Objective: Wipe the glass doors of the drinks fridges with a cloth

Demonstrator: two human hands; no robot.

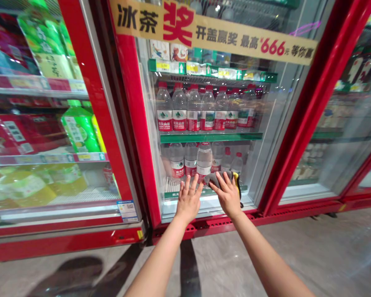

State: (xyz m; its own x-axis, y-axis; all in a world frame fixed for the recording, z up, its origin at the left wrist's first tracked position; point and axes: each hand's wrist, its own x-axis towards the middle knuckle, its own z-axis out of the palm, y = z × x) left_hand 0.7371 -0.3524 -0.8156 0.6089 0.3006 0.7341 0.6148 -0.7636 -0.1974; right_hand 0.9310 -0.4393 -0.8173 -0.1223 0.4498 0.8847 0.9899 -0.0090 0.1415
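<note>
A glass cooler door in a red frame (132, 107) stands in front of me, with water bottles (179, 108) behind it. Low on the glass, my right hand (228, 194) presses a grey cloth (214, 180) with a yellow and black edge flat under its spread fingers. To its left, my left hand (189, 199) is held up against the lower glass, fingers apart and nothing in it. The cloth lies between the two hands and partly sticks out to the right of my right hand.
Another cooler with green bottles (78, 126) is at the left, and a red-framed one (324, 115) at the right. A yellow banner (216, 35) crosses the upper glass. Grey floor (297, 247) lies below the red base.
</note>
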